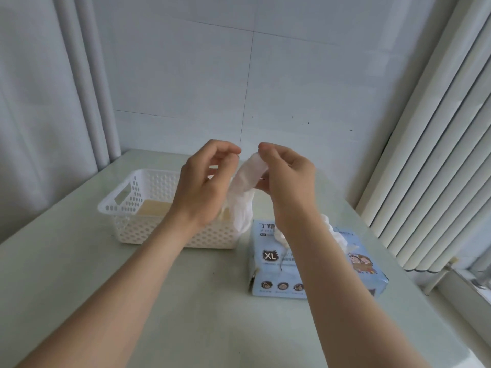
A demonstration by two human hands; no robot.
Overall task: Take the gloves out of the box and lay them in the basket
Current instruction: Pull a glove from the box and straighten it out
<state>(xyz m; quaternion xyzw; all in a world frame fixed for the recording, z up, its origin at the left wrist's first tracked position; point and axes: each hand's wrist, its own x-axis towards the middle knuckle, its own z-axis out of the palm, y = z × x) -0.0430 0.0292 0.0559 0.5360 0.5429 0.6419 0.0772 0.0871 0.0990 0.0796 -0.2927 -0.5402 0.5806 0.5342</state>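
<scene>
The right hand point(287, 179) is raised above the table point(207, 309) and pinches the top edge of a white glove point(243, 197) between thumb and forefinger, with the other fingers curled behind it. The glove hangs limp from that pinch. Its lower end dangles over the right end of the basket point(119, 208) and the far edge of the box point(356, 274), clear of both.

The left hand point(204, 181) is held up just beside the glove at the same height. Its fingers are curled, and the thumb and forefinger nearly meet with nothing seen between them. Its lower fingers lie close to the glove, but whether they touch it cannot be told.

The basket is white plastic with holes in its walls and a handle slot at the left end. It stands on the table to the left of the box, and something flat and pale yellow point(156, 208) lies inside. The box is light blue, marked XL, and lies just beside the basket's right corner. More white gloves point(337, 235) bunch out of its top opening, partly hidden by the right forearm. White blinds point(438, 155) hang at the right.
</scene>
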